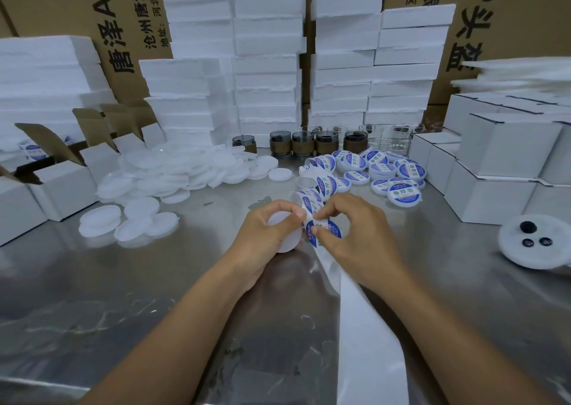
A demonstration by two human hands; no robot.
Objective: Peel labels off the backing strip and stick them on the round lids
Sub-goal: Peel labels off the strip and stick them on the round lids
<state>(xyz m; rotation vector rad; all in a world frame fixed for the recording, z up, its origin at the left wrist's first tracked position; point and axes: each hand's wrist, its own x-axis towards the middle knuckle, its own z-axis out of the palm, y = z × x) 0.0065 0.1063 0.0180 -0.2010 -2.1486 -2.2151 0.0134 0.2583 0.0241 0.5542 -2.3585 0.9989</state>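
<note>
My left hand (262, 235) grips a plain white round lid (285, 238) just above the steel table and pinches the backing strip against its rim with the thumb. My right hand (358, 238) pinches a round blue-and-white label (326, 230) at the strip's edge, beside the lid. The white backing strip (361, 318) hangs bare from my hands toward the table's near edge, while its curled part with labels on it (321, 185) runs away behind my hands.
A heap of unlabelled white lids (173, 173) lies at the left. Labelled lids (398, 173) are piled at the right. Dark and clear glass jars (327, 142) line the back, with foam blocks, white cartons (494, 157) and cardboard boxes around the steel table (92, 281).
</note>
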